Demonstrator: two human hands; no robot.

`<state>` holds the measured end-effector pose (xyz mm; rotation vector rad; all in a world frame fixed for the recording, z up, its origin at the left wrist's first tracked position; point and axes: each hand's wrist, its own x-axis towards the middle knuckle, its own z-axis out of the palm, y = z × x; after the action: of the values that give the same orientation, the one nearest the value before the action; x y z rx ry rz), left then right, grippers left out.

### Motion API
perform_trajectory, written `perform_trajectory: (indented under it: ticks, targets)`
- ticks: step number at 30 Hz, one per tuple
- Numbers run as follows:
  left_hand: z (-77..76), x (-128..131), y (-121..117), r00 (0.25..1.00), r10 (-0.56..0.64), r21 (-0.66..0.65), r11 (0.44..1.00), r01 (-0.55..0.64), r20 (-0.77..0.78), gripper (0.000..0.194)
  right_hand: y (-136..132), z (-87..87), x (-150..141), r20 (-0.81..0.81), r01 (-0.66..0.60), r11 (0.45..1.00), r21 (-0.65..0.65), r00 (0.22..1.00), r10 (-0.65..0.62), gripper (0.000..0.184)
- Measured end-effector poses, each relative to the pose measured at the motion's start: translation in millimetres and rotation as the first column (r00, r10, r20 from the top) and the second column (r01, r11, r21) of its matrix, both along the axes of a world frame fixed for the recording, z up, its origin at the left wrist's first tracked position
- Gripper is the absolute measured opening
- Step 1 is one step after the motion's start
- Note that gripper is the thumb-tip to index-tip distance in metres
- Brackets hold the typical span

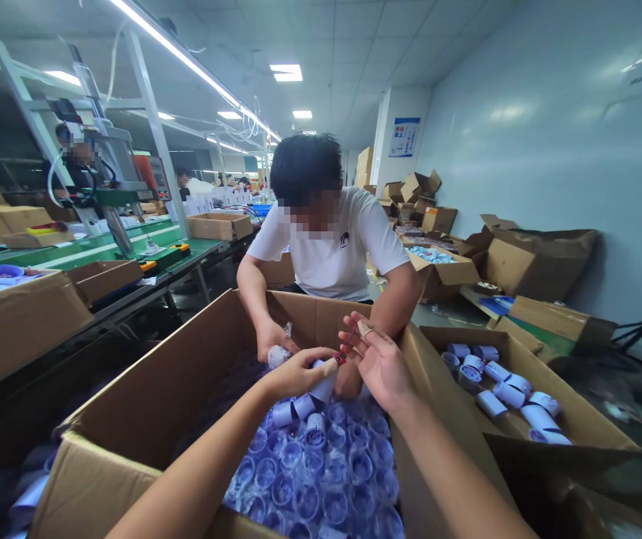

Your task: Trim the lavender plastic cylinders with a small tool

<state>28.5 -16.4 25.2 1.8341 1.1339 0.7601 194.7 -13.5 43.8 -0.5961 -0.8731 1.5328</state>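
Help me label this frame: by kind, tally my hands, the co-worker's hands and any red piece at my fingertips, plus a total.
Your hands: 2
Co-worker's hands: 2
Red piece: 1
Total: 5

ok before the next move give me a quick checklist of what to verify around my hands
1. Small red part in your left hand: ok, at the fingertips.
2. Red strand pinched by your right hand: cannot tell, it runs up among the fingers.
3. Co-worker's hand well clear of yours: not ok, it is just below them in view.
4. Big carton open on top: ok.
5. White cylinders in the right-hand box neatly lined up: not ok, jumbled.
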Motion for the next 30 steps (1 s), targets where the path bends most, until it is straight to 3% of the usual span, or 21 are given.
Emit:
perform_trajectory:
  ticks: [4,7,10,12,15,17,20,23,26,30]
  targets:
    - [3.4,-2,1,0.999,0.048,0.007,0.999,-0.048,-0.012,0.047,0,3.2,0,-0.004,0.042,0.998,0.040,0.999,-0.042,0.032]
    - [3.9,-3,1,0.998,0.061,0.020,0.998,-0.061,0.009,0.047,1,3.2,0,0.144,0.172,0.983,0.062,0.973,-0.179,0.040]
    - [0.5,-3,4,0.994,0.096,0.011,0.995,-0.096,0.048,0.051,4,-0.5,1,0.397,0.330,0.930,0.160,0.841,-0.366,0.038]
    - [-2.5,-3,7,0.990,0.123,-0.012,0.992,-0.123,0.073,0.054,5,-3.6,3,0.478,0.375,0.886,0.274,0.746,-0.464,0.036]
    - [-4.4,-5,10,0.981,0.170,-0.068,0.984,-0.164,0.096,0.057,2,-6.6,4,0.523,0.335,0.850,0.406,0.678,-0.517,0.028]
    - [-3.6,-6,10,0.974,0.181,-0.126,0.978,-0.164,0.137,0.062,-2,-7.1,1,0.563,0.223,0.859,0.461,0.675,-0.477,0.024]
    - [-0.8,-6,7,0.957,0.148,-0.224,0.970,-0.091,0.250,0.073,-9,-7.0,-6,0.623,0.011,0.843,0.537,0.668,-0.406,0.026]
    - [0.9,-6,3,0.946,0.078,-0.210,0.978,-0.011,0.314,0.073,-11,-7.8,-10,0.663,-0.098,0.818,0.567,0.643,-0.382,0.029]
    - [1.8,-7,-1,0.956,0.043,-0.192,0.981,0.014,0.290,0.073,-9,-9.5,-9,0.665,-0.087,0.822,0.563,0.638,-0.388,0.031]
    - [8.9,-11,-6,0.980,-0.035,-0.247,0.965,0.084,0.196,0.071,-5,-10.7,-6,0.602,0.042,0.856,0.515,0.694,-0.396,0.021]
